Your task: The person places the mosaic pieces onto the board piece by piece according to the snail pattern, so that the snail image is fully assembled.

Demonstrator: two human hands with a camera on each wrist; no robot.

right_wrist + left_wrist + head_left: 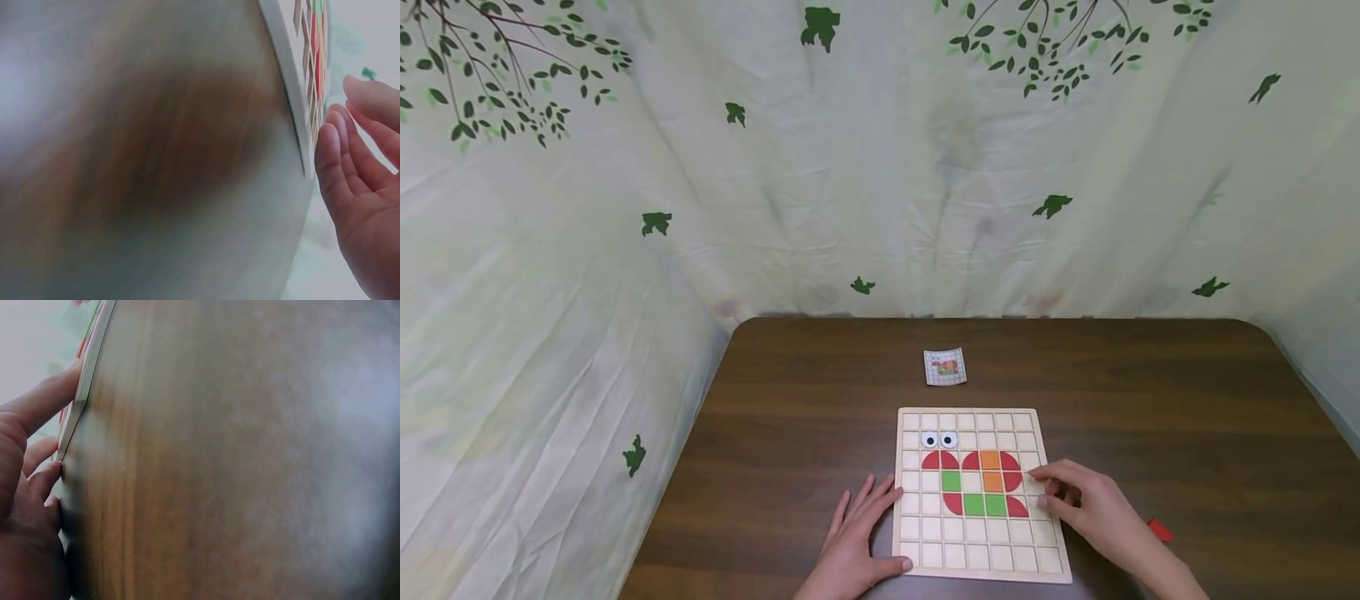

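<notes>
A pale wooden grid board [931,553] lies on the table, with colored tiles in its cells. Two googly-eye pieces [939,440] sit near its top left. Below them are red curved tiles [940,460], green square tiles [973,505] and orange square tiles [992,471]. My left hand [853,546] rests against the board's left side, fingers spread and fairly straight, thumb at the near left corner. Over the right edge hovers my right hand [1093,508], its fingers loosely bent. In the right wrist view nothing shows between the thumb and fingers of this hand.
A small picture card [945,367] with a similar colored pattern lies beyond the board. One red piece [1161,530] is on the table beside my right wrist. The brown table [805,400] ends at a pale leaf-printed curtain [880,167].
</notes>
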